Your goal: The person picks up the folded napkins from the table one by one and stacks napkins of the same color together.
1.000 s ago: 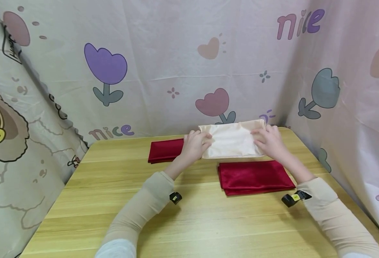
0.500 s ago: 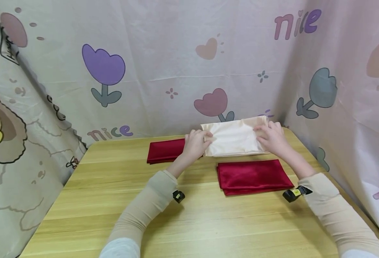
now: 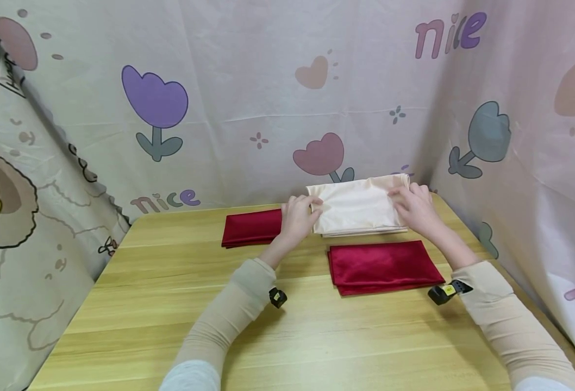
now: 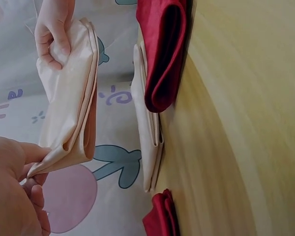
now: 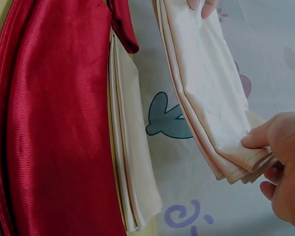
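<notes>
A folded cream satin cloth (image 3: 358,203) is held up at the back of the table between both hands. My left hand (image 3: 297,220) pinches its left end, the corner drawn to a point between thumb and fingers in the left wrist view. At the other end, my right hand (image 3: 417,209) grips the stacked layers, thumb on the near face (image 5: 258,137). Below the raised cloth lies a second folded cream cloth (image 5: 135,142), mostly hidden from the head view. A folded dark red cloth (image 3: 385,266) lies in front of them, nearer the person.
Another folded red cloth (image 3: 250,228) lies at the back left, partly behind the left hand. The wooden table (image 3: 170,304) ends at a printed curtain (image 3: 238,108), which also hangs along both sides.
Both hands have lifted the cream cloth slightly and shifted it a little to the right. The edge of the cream cloth beneath it now shows. The red cloths stay in place.
</notes>
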Demonstrator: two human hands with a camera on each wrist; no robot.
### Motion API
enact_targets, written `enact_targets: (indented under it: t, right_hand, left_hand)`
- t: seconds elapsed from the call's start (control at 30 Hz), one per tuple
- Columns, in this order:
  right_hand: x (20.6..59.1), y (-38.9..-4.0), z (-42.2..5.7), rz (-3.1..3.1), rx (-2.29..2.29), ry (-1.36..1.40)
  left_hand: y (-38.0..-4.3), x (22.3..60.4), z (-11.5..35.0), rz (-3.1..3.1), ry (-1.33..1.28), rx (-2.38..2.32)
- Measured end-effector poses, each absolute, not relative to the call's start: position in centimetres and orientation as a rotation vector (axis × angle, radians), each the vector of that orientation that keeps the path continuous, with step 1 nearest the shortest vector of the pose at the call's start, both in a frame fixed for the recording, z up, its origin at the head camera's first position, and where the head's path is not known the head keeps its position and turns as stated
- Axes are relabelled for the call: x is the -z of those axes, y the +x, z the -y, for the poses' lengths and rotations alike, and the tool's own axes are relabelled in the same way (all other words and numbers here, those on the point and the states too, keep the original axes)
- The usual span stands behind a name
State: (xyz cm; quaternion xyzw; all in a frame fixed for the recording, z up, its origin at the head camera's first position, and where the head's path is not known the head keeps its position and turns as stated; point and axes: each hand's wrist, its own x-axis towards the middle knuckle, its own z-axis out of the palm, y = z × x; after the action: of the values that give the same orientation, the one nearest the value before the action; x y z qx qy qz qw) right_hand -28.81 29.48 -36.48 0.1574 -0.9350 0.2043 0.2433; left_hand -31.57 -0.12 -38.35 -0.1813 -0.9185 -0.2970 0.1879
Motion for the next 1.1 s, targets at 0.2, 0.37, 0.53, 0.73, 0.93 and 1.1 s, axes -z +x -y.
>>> enact_targets:
  t: [0.2, 0.37, 0.53, 0.73, 0.93, 1.1]
  right_hand:
    - [37.1, -29.1, -29.7, 2.531, -0.572, 0.428]
    - [37.5, -29.3, -29.7, 2.521, -0.583, 0.406]
    - [38.2, -29.6, -29.9, 2.52, -0.608, 0.368]
    - [38.7, -29.7, -29.9, 2.514, -0.64, 0.345]
    - [38.8, -29.8, -29.9, 2.538, -0.649, 0.323]
    - [39.0, -30.0, -30.0, 2.538, -0.646, 0.311]
  left_hand:
    - [-32.1, 39.4, -0.3, 2.551, -0.48, 0.855]
    - [-32.2, 39.9, -0.7, 2.559, -0.457, 0.888]
    - [-32.4, 40.3, -0.9, 2.567, -0.432, 0.891]
    - [-32.6, 40.5, -1.1, 2.58, -0.433, 0.884]
    - [-32.7, 40.8, -1.4, 2.605, -0.444, 0.839]
    - [-32.9, 40.9, -1.7, 2.626, -0.454, 0.764]
